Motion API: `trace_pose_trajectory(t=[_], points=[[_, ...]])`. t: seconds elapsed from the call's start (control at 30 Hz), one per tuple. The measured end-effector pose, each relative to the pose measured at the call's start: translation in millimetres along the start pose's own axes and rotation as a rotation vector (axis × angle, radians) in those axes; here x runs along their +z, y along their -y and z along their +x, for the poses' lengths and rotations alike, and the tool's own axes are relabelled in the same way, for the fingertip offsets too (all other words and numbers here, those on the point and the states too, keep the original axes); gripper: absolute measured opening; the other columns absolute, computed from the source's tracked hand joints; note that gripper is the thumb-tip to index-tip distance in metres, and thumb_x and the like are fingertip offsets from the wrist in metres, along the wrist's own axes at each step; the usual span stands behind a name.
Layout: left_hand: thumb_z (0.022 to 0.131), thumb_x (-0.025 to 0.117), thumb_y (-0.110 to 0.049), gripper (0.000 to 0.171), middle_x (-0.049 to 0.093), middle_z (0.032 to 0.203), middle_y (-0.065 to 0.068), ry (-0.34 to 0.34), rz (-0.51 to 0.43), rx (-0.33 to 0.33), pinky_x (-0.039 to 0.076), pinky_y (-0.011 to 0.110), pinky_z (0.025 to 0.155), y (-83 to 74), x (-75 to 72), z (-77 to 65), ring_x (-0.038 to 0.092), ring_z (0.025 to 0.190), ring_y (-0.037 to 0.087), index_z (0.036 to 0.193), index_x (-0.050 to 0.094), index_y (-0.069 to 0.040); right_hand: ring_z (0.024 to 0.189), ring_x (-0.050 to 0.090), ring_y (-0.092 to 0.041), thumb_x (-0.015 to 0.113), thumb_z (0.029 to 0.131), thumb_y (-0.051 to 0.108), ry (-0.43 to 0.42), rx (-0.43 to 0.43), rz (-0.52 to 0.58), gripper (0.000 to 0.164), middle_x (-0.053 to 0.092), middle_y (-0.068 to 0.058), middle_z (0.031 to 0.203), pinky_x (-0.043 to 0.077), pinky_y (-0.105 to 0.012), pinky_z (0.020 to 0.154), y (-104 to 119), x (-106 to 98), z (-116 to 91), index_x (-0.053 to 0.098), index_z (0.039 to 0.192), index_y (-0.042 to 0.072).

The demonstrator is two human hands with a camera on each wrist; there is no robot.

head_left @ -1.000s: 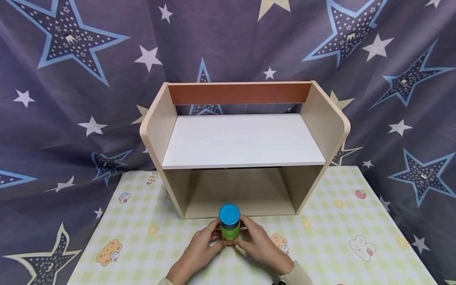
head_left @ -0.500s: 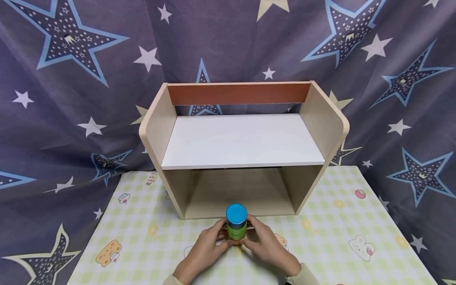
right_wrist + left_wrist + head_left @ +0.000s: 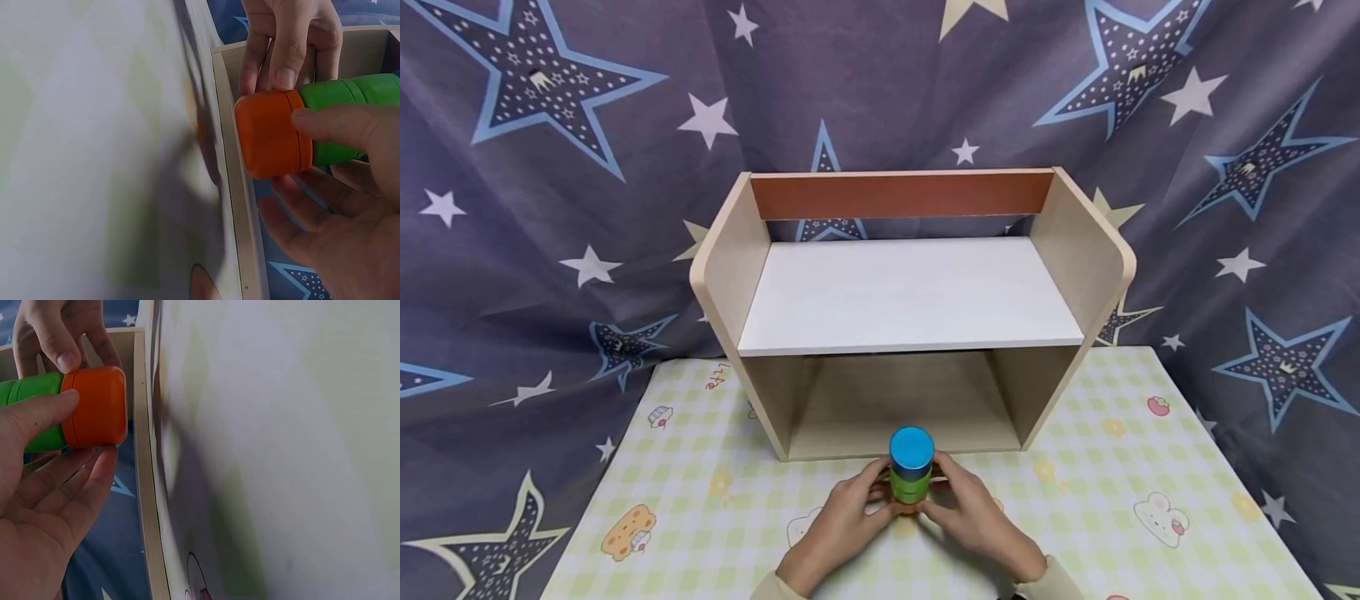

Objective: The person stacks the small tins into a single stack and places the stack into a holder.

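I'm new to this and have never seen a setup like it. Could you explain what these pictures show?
There is no machine here, only a person's bare left hand and right hand. The widest picture comes from a camera worn on the head, looking forward and down. The other two come from cameras worn on the wrists, one each, so the same scene looks turned on its side.

Between them, the hands hold a cylinder upright, with a blue top, a green middle and an orange bottom. On the green-and-white checked cloth, printed with little cartoons, stands a pale shelf unit with a white shelf. Behind it hangs a dark curtain patterned with stars.
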State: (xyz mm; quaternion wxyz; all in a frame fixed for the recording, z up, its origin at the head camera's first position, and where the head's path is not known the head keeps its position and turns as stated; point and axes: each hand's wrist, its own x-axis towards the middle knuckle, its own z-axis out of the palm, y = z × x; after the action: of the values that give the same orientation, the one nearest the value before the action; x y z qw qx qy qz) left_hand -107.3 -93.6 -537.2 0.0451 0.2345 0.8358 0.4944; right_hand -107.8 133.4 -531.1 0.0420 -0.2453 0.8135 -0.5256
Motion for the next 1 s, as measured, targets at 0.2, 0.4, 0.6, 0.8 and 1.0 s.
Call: trace_pose_trajectory(t=[0.2,0.4,0.6,0.8,1.0], points=[[0.094,0.074,-0.026,0.064,0.060,0.135,0.008,0.010,-0.002,-0.001,0.055,0.027,0.091,-1.1,3.6,2.5,0.062,0.116,0.018,0.150,0.044,-0.018,0.118,0.059,-0.024,0.077,0.090,0.008,-0.009,0.013,-0.013,0.065,0.058,-0.001,0.134,0.053,-0.045,0.096,-1.6,-4.0,-2.5,0.045,0.146,0.014],[0.093,0.074,-0.026,0.064,0.061,0.134,0.007,0.013,-0.012,-0.004,0.054,0.026,0.091,-3.4,5.6,4.9,0.062,0.115,0.016,0.149,0.045,-0.018,0.118,0.059,-0.027,0.076,0.091,0.010,-0.022,0.007,-0.008,0.063,0.058,-0.003,0.134,0.053,-0.046,0.095,-2.6,-6.9,-3.4,0.045,0.146,0.015],[0.093,0.075,-0.024,0.063,0.062,0.132,0.008,0.008,-0.005,0.023,0.055,0.026,0.089,-6.2,5.1,6.1,0.063,0.114,0.015,0.149,0.045,-0.016,0.118,0.059,-0.026,0.077,0.090,0.009,-0.032,-0.004,-0.026,0.063,0.058,-0.002,0.133,0.053,-0.044,0.095,-1.8,-9.6,-4.0,0.046,0.145,0.014],[0.093,0.075,-0.028,0.065,0.062,0.132,0.007,-0.003,0.009,0.024,0.056,0.028,0.089,-8.0,4.8,7.7,0.064,0.112,0.015,0.149,0.045,-0.019,0.116,0.060,-0.024,0.077,0.091,0.013,-0.032,-0.011,-0.043,0.064,0.059,0.000,0.133,0.054,-0.045,0.093,-0.7,-12.0,-3.3,0.045,0.146,0.016],[0.092,0.076,-0.029,0.065,0.064,0.130,0.006,-0.004,0.020,0.033,0.056,0.028,0.088,-11.1,2.3,8.9,0.064,0.112,0.015,0.149,0.046,-0.020,0.115,0.060,-0.024,0.079,0.089,0.011,-0.033,-0.036,-0.058,0.067,0.059,-0.002,0.132,0.055,-0.044,0.093,1.5,-14.7,-2.4,0.044,0.146,0.016]])
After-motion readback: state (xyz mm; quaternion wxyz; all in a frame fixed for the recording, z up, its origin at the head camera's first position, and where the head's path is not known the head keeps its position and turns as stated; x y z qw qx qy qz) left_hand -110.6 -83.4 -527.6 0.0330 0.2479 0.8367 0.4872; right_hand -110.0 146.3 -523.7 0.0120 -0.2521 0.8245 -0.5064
